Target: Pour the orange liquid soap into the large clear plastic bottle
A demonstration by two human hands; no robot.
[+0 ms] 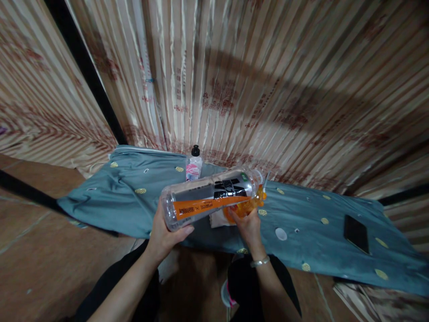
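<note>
My left hand (166,237) is wrapped round the base end of a large clear plastic bottle (197,203) with an orange and black label. The bottle is tilted nearly level, its neck pointing right and slightly up. My right hand (248,228) grips an orange see-through plastic object (246,206) under the bottle's neck; its kind is not clear, as the bottle and my fingers cover part of it. Whether the bottle's mouth touches it, I cannot tell. Behind the large bottle stands a small bottle (193,170) with a black cap and pink label.
A blue-green cloth (134,210) with yellow prints covers the low table. On it lie a dark phone (355,233), a white disc (280,234) and a pale folded item (221,219). Striped curtains (217,89) hang behind, with a black pole (87,76) at left.
</note>
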